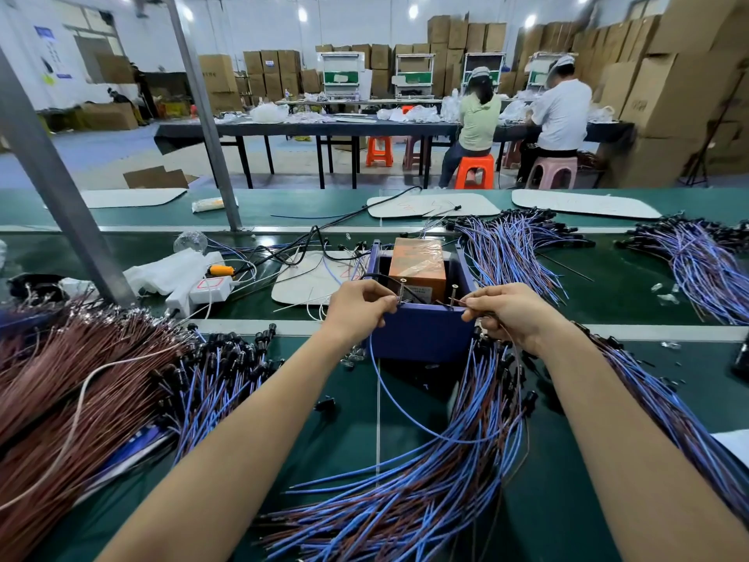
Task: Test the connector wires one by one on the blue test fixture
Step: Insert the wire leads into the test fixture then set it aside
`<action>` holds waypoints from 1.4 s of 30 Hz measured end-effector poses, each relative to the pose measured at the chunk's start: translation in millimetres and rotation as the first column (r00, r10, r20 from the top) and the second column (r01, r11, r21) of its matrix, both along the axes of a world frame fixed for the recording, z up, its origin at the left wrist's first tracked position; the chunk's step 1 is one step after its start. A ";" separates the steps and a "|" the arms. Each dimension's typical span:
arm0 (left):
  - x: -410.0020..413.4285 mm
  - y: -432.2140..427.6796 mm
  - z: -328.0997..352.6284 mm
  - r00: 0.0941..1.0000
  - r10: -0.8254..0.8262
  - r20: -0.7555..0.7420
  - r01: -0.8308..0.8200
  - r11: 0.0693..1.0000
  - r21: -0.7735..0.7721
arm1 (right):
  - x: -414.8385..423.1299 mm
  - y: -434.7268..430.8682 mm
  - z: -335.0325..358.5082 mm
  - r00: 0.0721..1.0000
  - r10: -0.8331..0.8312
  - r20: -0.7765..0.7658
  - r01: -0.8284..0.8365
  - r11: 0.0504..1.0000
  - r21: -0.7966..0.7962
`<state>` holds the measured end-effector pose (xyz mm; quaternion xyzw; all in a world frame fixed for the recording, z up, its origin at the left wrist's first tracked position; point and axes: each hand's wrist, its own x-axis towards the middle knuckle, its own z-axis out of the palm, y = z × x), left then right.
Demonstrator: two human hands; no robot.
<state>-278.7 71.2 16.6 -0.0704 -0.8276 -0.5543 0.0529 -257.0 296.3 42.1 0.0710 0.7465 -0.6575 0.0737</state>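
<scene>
At centre frame, the left hand [356, 308] and right hand [511, 314] each pinched a wire [377, 379] end at the blue test fixture [421, 332], which stood on a green bench [356, 444] heaped with wire bundles [405, 509]. Cardboard boxes [681, 95] crowded the hall's upper right.

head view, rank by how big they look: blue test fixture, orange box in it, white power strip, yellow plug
1. blue test fixture
2. orange box and white power strip: about alike, box partly hidden, so unranked
3. yellow plug
</scene>
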 end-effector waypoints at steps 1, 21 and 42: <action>-0.2 0.4 -0.1 1.000 0.007 0.005 -0.007 1.000 0.009 | 1.2 0.3 0.4 1.000 -0.002 -0.002 0.002 1.000 -0.004; 28.9 4.8 13.8 0.998 0.047 0.041 -0.051 0.994 0.100 | 27.6 -5.5 14.1 0.998 -0.030 -0.060 0.037 0.993 0.112; 133.3 -12.1 22.0 0.792 -0.578 0.196 0.311 0.658 0.686 | 123.0 -64.5 5.1 0.947 0.300 -0.116 -0.319 0.921 -0.222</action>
